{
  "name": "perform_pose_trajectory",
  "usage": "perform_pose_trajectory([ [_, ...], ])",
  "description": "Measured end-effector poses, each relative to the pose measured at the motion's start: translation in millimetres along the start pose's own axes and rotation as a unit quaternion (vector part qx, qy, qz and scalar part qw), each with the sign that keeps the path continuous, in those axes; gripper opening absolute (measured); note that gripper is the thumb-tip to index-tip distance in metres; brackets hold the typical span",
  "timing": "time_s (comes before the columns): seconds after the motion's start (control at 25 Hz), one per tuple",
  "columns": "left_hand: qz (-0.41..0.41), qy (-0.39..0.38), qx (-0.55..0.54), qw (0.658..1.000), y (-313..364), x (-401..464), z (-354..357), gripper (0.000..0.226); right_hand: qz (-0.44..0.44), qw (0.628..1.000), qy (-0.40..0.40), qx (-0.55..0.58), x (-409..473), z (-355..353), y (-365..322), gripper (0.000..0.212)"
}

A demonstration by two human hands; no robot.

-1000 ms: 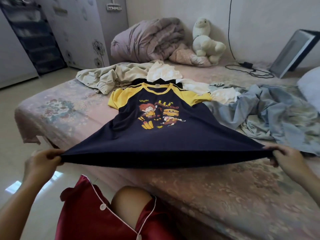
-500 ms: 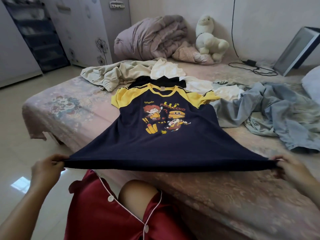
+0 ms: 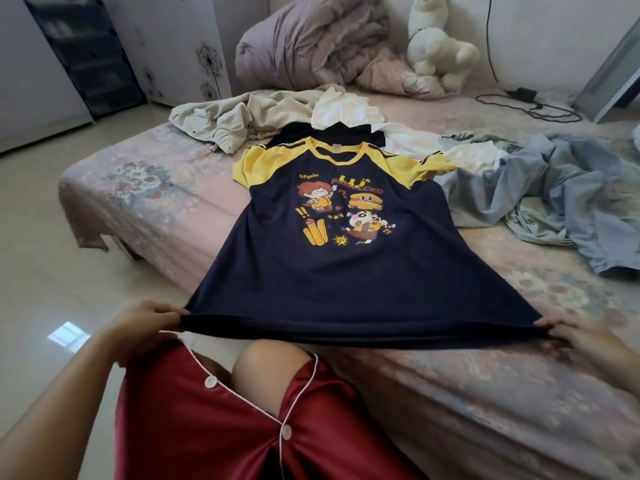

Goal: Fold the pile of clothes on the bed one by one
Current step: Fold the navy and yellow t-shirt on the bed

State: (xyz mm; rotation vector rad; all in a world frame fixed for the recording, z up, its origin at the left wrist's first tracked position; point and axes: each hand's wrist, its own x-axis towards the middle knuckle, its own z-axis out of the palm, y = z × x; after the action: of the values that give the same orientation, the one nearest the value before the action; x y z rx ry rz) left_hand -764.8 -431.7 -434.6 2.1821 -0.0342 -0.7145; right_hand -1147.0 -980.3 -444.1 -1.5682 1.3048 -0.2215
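Navy-blue short-sleeved T-shirt with yellow shoulders and a cartoon print (image 3: pixel 332 265) is spread front side up across the pink floral bed (image 3: pixel 485 393), its hem pulled taut at the near edge and lifted slightly above the mattress. The left hand (image 3: pixel 145 323) pinches the left corner of the hem, its fingers (image 3: pixel 169 310) curled over the fabric with the thumb beneath. The right hand (image 3: pixel 575 332) grips the right corner of the hem in the same way, fingers closed round the cloth. The collar lies at the far end, pointing toward the wall, and the yellow sleeves lie out to either side. Just behind the collar, a black garment (image 3: pixel 332 133) shows from under the shirt. Beyond it lie a crumpled beige garment (image 3: pixel 235 119) to the left and white clothing (image 3: pixel 346 107) in the middle, with more white cloth beside the right sleeve. A rumpled light-blue denim garment (image 3: pixel 554 188) lies on the right part of the bed, close to the shirt's right sleeve. At the head of the bed a bundled mauve quilt (image 3: pixel 311 39) rests against the wall, and a white plush animal (image 3: pixel 440 46) sits just beside it. A black cable with a charger (image 3: pixel 526 102) lies on the bed near the far right corner. Below the hem, the person's red satin clothing with white piping and buttons (image 3: pixel 214 410) fills the near foreground.
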Motion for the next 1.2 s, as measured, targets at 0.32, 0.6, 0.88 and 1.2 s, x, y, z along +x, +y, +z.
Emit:
perform_pose_trajectory([
  [0.32, 0.040, 0.019, 0.298, 0.954, 27.3, 11.4, 31.8, 0.042, -0.123, 0.946, 0.029, -0.298, 8.1, 28.2, -6.8, 0.015],
  [0.6, 0.204, -0.070, 0.341, 0.915, 65.1, 3.1, 103.8, 0.025, -0.395, 0.793, 0.006, -0.463, -9.1, 106.2, -28.7, 0.017],
  [0.88, 0.320, -0.158, 0.361, 0.861, 93.3, -2.8, 177.8, 0.025, -0.373, 0.757, -0.172, -0.509, -31.4, 154.8, -40.4, 0.033],
  [1.2, 0.332, -0.140, 0.367, 0.858, 101.9, 6.4, 157.7, 0.027, -0.501, 0.681, -0.191, -0.499, -44.5, 148.4, -13.1, 0.018],
])
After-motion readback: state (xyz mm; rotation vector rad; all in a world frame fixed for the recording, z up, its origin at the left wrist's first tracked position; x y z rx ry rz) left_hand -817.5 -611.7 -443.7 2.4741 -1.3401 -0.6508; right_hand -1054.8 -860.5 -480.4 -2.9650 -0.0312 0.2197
